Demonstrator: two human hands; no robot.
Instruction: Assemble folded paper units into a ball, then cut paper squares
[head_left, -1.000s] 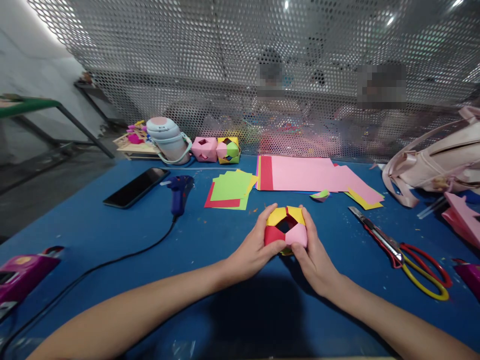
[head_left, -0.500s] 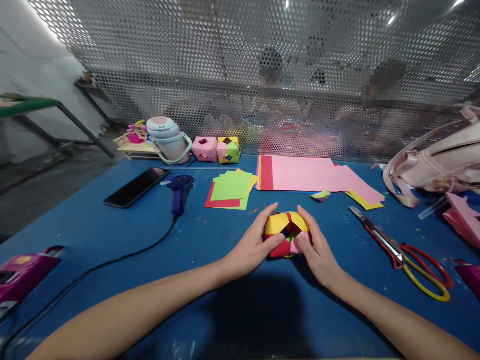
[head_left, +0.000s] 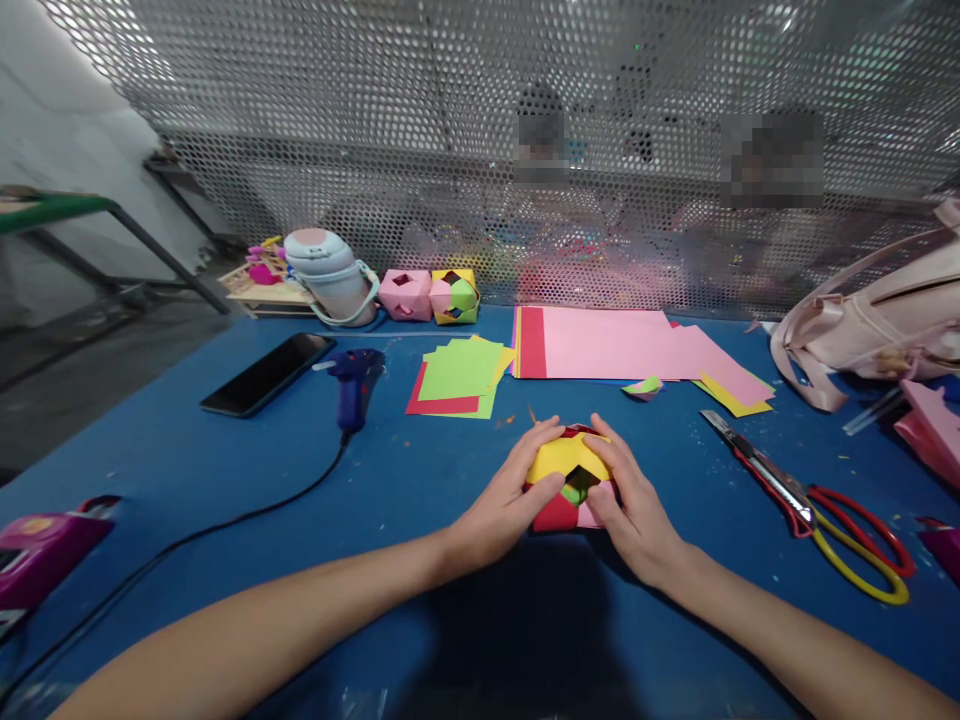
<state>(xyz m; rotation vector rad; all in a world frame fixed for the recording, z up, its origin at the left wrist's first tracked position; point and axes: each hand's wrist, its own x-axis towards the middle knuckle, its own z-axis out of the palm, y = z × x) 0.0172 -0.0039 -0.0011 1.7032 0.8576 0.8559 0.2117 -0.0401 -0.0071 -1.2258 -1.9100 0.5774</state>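
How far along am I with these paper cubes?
Two look finished: the pink cube and the yellow-green cube sit by the mesh. The left hand and right hand press a third cube on the table; it looks nearly formed. Loose sheets lie unused behind it.

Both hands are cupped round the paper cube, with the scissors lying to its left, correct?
Not quite: the head view shows the scissors lying to its right. The left hand and right hand do cup the paper cube.
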